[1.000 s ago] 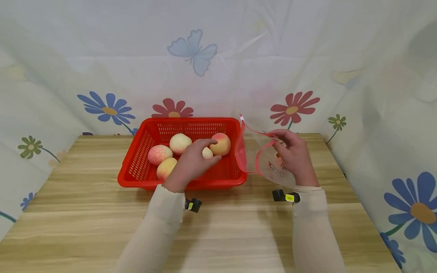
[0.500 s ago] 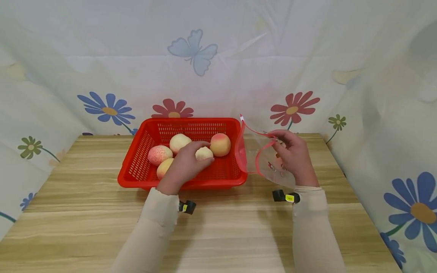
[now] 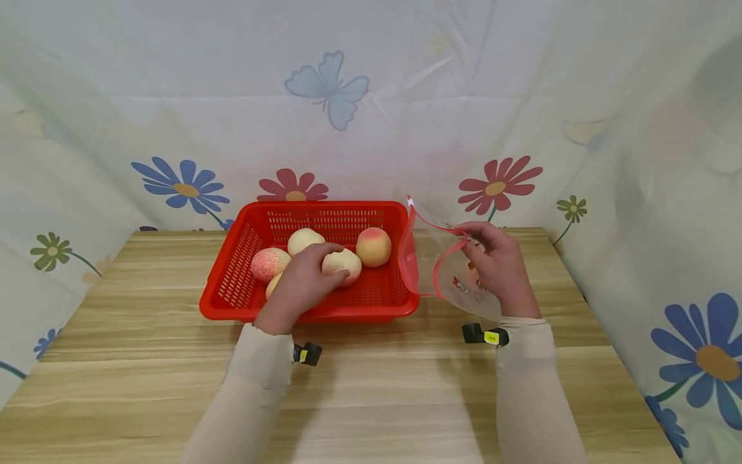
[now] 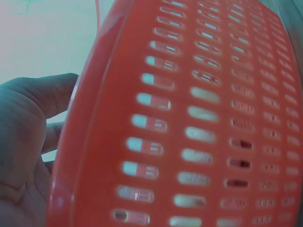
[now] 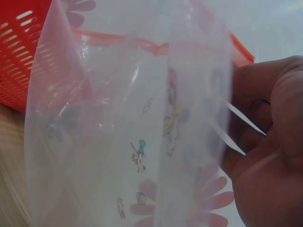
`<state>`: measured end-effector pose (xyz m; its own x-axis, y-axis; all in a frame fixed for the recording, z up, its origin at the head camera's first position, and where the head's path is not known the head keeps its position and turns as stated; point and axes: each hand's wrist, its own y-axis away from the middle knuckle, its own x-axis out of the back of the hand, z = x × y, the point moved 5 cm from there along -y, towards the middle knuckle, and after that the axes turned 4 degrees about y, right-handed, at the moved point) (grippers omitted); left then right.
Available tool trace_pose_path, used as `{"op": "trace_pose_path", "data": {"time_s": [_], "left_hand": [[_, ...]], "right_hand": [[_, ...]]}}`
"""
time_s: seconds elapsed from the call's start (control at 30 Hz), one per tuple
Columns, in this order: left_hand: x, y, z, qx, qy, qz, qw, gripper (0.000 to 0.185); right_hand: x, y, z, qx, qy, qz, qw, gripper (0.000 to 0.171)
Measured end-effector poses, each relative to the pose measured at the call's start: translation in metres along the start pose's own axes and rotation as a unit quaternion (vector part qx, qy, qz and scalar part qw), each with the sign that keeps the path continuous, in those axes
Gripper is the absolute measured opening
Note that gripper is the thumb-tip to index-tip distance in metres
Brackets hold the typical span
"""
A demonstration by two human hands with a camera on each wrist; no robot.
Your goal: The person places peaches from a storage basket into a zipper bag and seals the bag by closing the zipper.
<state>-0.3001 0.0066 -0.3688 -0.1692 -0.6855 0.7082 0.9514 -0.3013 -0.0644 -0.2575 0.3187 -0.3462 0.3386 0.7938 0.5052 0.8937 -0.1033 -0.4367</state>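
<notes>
A red perforated basket (image 3: 348, 314) on the wooden table holds several peaches. My left hand (image 3: 306, 276) reaches over its front rim, fingers curled round a pale peach (image 3: 345, 265) in the middle of the basket. A pink-orange peach (image 3: 373, 246) lies to its right, a cream one (image 3: 303, 238) behind it and a speckled pink one (image 3: 268, 263) to its left. Right of the basket, my right hand (image 3: 502, 265) pinches the red zip edge of a clear printed bag (image 3: 442, 270), holding its mouth toward the basket. The left wrist view shows my palm (image 4: 21, 146) beside the basket wall (image 4: 203, 118). The right wrist view is filled by the bag (image 5: 123, 132).
A floral cloth (image 3: 371, 116) hangs behind and at both sides of the table (image 3: 116, 322). The basket (image 5: 16, 56) stands close against the bag's left side. Bare wood lies in front of both arms.
My left hand drew back to the left inside the basket and closed round the pale peach, which shifted left with it. The right hand and bag stayed still.
</notes>
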Motion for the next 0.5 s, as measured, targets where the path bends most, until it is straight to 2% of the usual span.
{"op": "trace_pose_path", "data": {"time_s": [0.17, 0.5], "left_hand": [[0.004, 0.001, -0.007, -0.001, -0.013, 0.009, 0.9999, 0.052], [0.011, 0.003, -0.02, 0.043, -0.026, 0.013, 0.9987, 0.059]], "right_hand": [[-0.001, 0.0, 0.002, -0.002, 0.006, -0.002, 1.0, 0.024], [-0.002, 0.0, 0.004, -0.001, 0.014, -0.002, 1.0, 0.024]]}}
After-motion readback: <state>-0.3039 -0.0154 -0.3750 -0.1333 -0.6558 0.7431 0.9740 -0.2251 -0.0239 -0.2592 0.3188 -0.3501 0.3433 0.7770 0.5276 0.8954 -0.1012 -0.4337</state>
